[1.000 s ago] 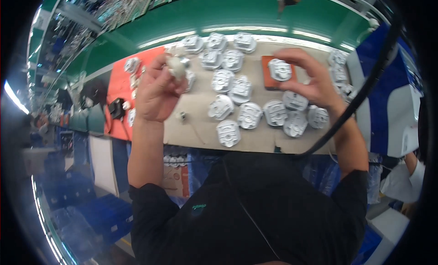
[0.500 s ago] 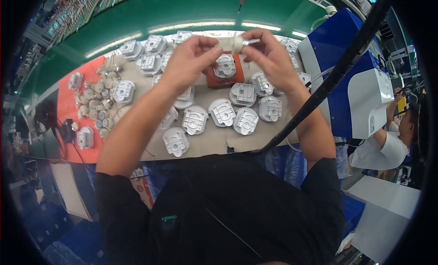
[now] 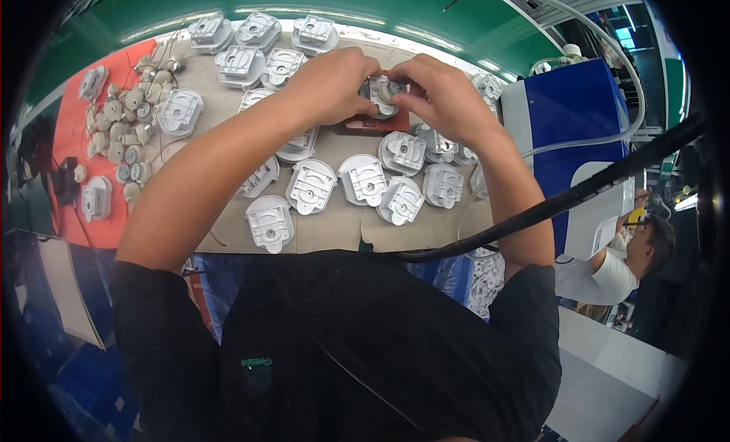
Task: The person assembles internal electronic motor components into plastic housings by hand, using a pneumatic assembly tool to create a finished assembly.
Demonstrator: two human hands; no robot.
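Note:
A white plastic housing [image 3: 374, 109] rests on a red block [image 3: 380, 125] at the far middle of the bench. My left hand [image 3: 338, 81] curls around its left side, thumb and fingers closed against it. From the right, my right hand [image 3: 441, 96] pinches a small round cream part [image 3: 388, 90] between thumb and fingers, down at the top of the housing. The fingers hide part of both pieces, so I cannot tell whether the round part is seated. More white housings [image 3: 312, 186] lie around my hands, their moulded sides up.
A pile of round cream parts with wires [image 3: 125, 111] lies on an orange sheet [image 3: 72, 145] at left. A blue and white machine [image 3: 574, 111] stands at right. A black ribbed hose [image 3: 525, 221] crosses near my right forearm. Another person [image 3: 608, 267] sits far right.
My right hand has brought the round cream part down from above onto the housing. My left hand has moved in against the housing. The whole view has shifted slightly.

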